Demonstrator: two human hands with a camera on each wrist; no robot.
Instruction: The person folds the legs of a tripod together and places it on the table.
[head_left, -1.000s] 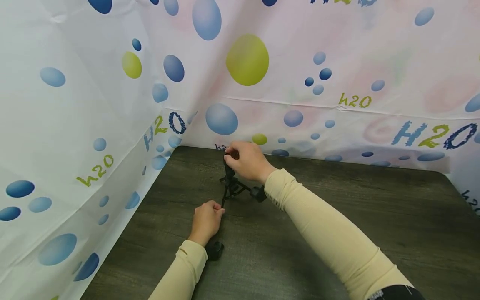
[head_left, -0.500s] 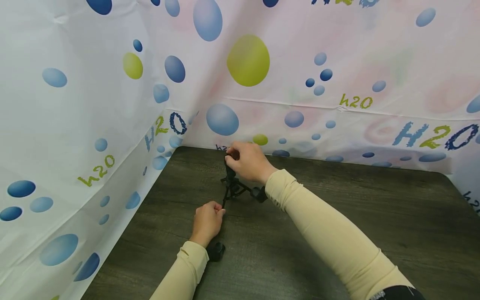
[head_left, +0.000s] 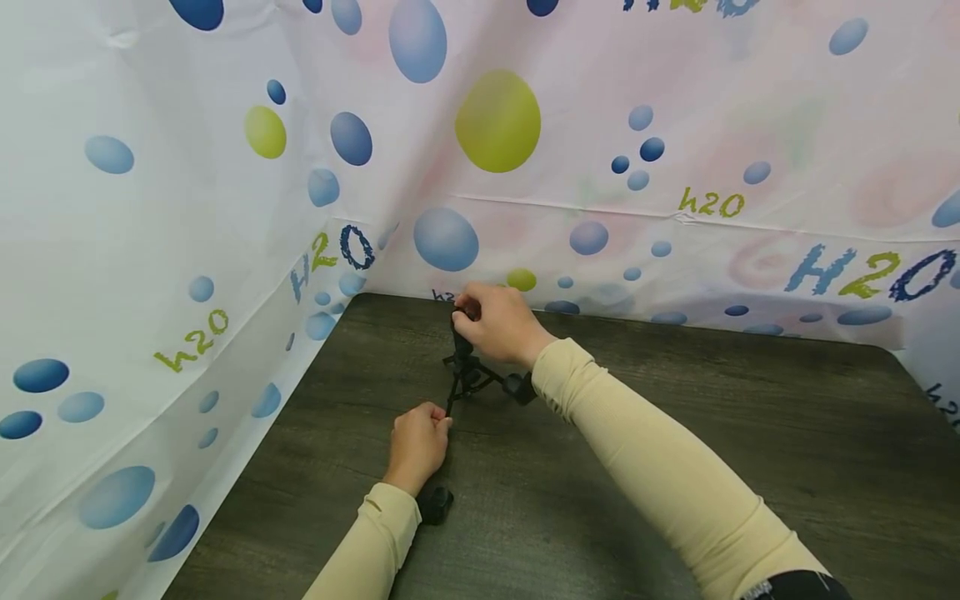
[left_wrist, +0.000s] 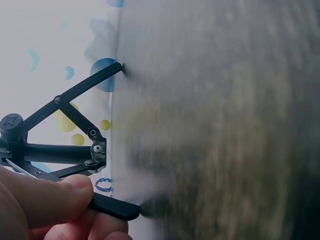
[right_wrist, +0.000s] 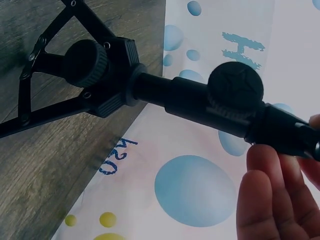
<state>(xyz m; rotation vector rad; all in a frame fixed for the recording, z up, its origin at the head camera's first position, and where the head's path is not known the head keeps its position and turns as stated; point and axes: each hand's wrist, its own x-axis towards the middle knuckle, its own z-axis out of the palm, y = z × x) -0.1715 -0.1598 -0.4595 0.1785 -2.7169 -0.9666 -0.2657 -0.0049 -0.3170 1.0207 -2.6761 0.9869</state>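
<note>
A small black tripod stands on the dark table with its legs spread. My left hand pinches one leg between thumb and fingers. In the left wrist view, the leg's rounded end pokes out past the fingertips, close over the table, and the hinged braces show behind it. Up at the top of the column, my right hand grips the tripod's head. The right wrist view shows the column, a round ridged knob near the fingers and a second knob at the leg hub.
The dark wood-grain table extends to the right of the tripod. White sheeting with blue and green dots and H2O lettering rises right behind it and along the left side. A black wrist camera sits by the left cuff.
Both hands keep their hold on the tripod, which stands in the same place. Only a slight shift of the head view shows.
</note>
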